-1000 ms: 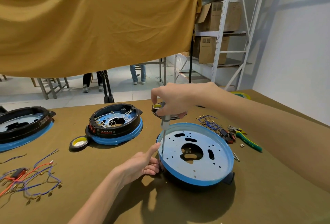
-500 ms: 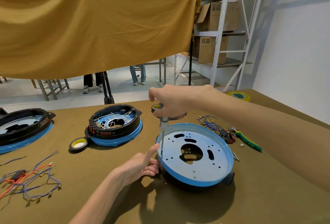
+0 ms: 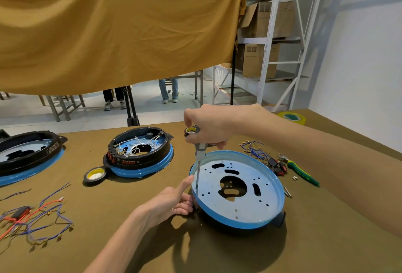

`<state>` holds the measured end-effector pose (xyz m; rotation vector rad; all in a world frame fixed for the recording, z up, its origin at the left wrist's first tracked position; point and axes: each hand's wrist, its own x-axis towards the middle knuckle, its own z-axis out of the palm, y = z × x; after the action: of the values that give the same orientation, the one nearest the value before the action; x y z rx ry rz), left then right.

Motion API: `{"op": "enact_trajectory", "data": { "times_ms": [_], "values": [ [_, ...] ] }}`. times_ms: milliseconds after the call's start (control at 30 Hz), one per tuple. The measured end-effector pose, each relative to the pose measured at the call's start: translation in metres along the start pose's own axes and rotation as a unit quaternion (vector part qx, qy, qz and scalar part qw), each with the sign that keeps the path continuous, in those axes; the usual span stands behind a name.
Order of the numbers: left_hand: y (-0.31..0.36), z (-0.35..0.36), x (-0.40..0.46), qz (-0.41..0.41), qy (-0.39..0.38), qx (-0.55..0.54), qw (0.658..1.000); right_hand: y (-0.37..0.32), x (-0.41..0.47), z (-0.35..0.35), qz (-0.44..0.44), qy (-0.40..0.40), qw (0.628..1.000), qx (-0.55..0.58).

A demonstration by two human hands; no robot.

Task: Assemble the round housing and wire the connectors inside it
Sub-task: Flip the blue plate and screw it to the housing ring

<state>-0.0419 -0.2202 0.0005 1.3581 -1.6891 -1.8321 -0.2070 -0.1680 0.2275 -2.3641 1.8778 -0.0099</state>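
A round blue-rimmed housing plate [image 3: 256, 211] with several cut-outs lies on the brown table in front of me. My right hand [image 3: 208, 127] grips the handle of a grey screwdriver [image 3: 199, 153] held upright, its tip down on the plate's left edge. My left hand [image 3: 171, 203] holds the housing's left rim, thumb up against the edge beside the screwdriver shaft. Blue wires with connectors [image 3: 254, 149] lie behind the housing.
A wired black-and-blue housing [image 3: 139, 153] and a tape roll [image 3: 95, 176] sit at centre left, another housing [image 3: 26, 155] at far left. Loose red and blue wires [image 3: 37, 216] lie front left. Green-handled pliers [image 3: 300, 170], red switches and screws lie to the right.
The right hand and screwdriver have stayed over the plate's left edge with only a slight shift. My left hand keeps its hold on the rim.
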Motion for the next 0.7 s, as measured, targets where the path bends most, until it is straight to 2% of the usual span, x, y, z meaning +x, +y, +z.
{"op": "enact_trajectory", "data": {
  "times_ms": [33, 167, 267, 400, 533, 633, 700],
  "values": [
    [-0.0001, 0.0002, 0.0, 0.001, 0.0, 0.002, 1.0, -0.0004, 0.0004, 0.0012, 0.003, 0.012, 1.0, -0.02],
    [-0.0001, 0.0015, -0.0008, 0.004, -0.005, -0.002, 1.0, -0.0007, -0.0025, -0.0024, -0.002, -0.05, 0.997, 0.058],
    [0.0001, 0.0013, -0.0009, 0.005, -0.007, -0.002, 1.0, -0.0021, -0.0011, 0.0004, 0.011, -0.015, 0.999, 0.032],
    [-0.0001, -0.0003, -0.0009, 0.004, -0.011, -0.003, 1.0, -0.0012, -0.0051, -0.004, -0.004, -0.048, 0.994, 0.101],
    [-0.0016, -0.0004, 0.0002, 0.004, -0.004, 0.002, 1.0, -0.0007, -0.0023, 0.0005, 0.013, -0.002, 1.0, 0.028],
    [-0.0007, -0.0001, -0.0001, 0.003, -0.007, -0.001, 1.0, 0.0011, -0.0039, -0.0043, 0.001, -0.039, 0.998, 0.052],
    [0.0004, 0.001, -0.0013, 0.004, -0.009, -0.005, 1.0, -0.0002, -0.004, -0.0022, 0.007, -0.029, 0.999, 0.02]
  ]
}}
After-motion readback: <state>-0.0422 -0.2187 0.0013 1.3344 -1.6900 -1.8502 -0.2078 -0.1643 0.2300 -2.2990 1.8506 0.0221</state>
